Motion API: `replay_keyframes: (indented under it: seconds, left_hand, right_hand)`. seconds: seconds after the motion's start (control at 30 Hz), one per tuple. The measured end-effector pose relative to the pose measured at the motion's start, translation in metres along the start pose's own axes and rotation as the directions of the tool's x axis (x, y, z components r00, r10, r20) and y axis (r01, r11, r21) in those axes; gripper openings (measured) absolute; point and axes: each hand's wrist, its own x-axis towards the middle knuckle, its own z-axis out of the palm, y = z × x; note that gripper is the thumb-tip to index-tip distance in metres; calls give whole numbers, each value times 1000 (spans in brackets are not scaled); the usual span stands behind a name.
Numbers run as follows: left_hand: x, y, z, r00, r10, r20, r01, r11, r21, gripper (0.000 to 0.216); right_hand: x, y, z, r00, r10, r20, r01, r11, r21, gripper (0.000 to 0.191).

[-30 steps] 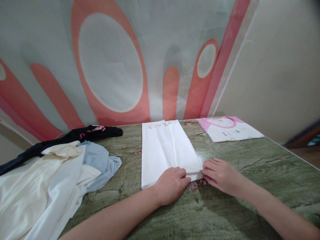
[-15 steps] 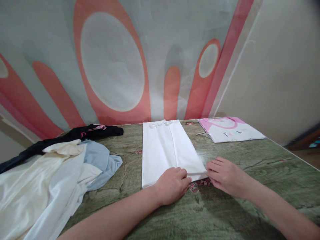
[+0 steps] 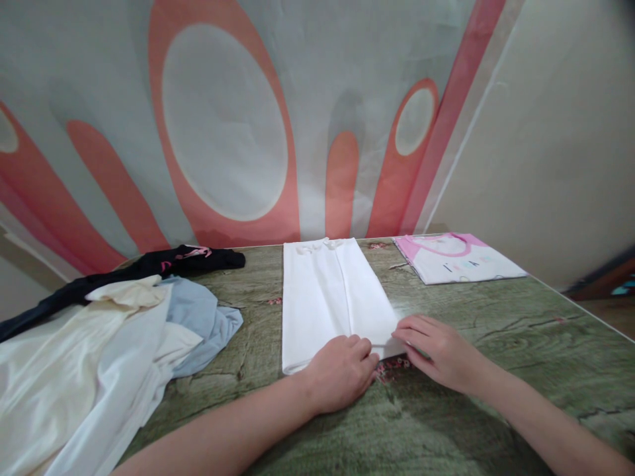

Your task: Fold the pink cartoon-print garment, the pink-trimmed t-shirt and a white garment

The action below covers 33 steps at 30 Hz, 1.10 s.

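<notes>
A white garment (image 3: 317, 297), folded into a long rectangle, lies flat on the table with its neckline at the far end. My left hand (image 3: 342, 371) is closed on the middle of the near edge, fingers curled over the cloth. At the near right corner, my right hand (image 3: 441, 350) pinches the fabric between thumb and fingers. Both wrists rest low, close to the tabletop. The cloth under my fingers is partly hidden.
The wood-patterned table (image 3: 258, 337) backs onto a wall with pink shapes. On the left are heaped cream and white clothes (image 3: 74, 377), a light blue garment (image 3: 198, 324) and a black garment (image 3: 149, 268). A folded pink-and-white shirt (image 3: 461, 261) lies at the back right.
My right hand has shifted slightly left and inward along the near right corner of the white garment. My left hand stays almost where it was on the near edge.
</notes>
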Motion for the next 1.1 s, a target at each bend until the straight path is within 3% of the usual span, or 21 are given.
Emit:
replay_keyframes:
  seconds: [0.17,0.33,0.63,0.93,1.1]
  left_hand:
    - [-6,7,-4,1000,18,26,-19,999,48,26]
    - [-32,6,-9,998,21,56,-23,999,28,28]
    - [-84,-20,-23,968,-249,39,252,964,-84,14]
    - [-102,-32,-21,930,-367,17,365,917,-159,12]
    - [-108,-31,-19,926,-377,21,376,913,-162,14]
  right_hand:
    - [1,0,8,992,-39,118,30,996,83,24]
    - [1,1,4,994,-48,94,36,991,129,23]
    - [8,-12,13,1000,-13,8,11,986,163,24]
    - [51,-52,24,968,-198,156,155,956,249,14]
    - [75,-76,45,971,-158,177,111,962,248,12]
